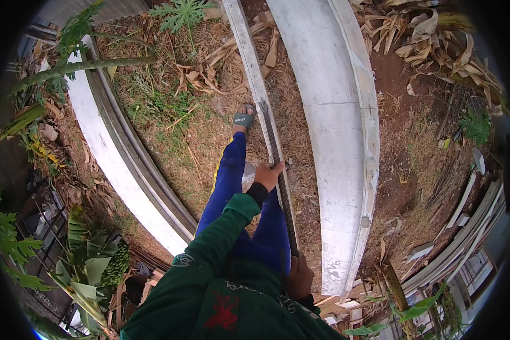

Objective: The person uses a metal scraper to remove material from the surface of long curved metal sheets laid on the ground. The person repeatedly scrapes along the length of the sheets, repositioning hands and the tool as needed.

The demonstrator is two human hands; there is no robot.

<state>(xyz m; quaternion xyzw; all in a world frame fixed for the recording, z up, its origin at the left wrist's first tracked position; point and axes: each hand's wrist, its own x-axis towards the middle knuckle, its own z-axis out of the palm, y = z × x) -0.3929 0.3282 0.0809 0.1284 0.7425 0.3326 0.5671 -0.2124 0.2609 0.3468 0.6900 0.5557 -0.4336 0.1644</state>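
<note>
A long narrow white-grey beam (252, 72) runs from the top of the view down past my legs. Along it lies a dark ribbed metal bar (284, 187), which looks like rebar. My left hand (269, 175) is closed around the beam and bar about midway, thumb over the top. Lower down, close to my waist, my right hand (299, 276) grips the near end of the bar; its fingers are partly hidden. My sandalled foot (244, 118) rests beside the beam's left edge.
A wide pale slab (338, 148) with a raised edge lies to the right, another white beam (110, 170) to the left. Dry banana leaves (433, 38) lie upper right, stacked boards (459, 242) lower right. A papaya stem (97, 63) crosses upper left; green bananas (117, 264) hang lower left.
</note>
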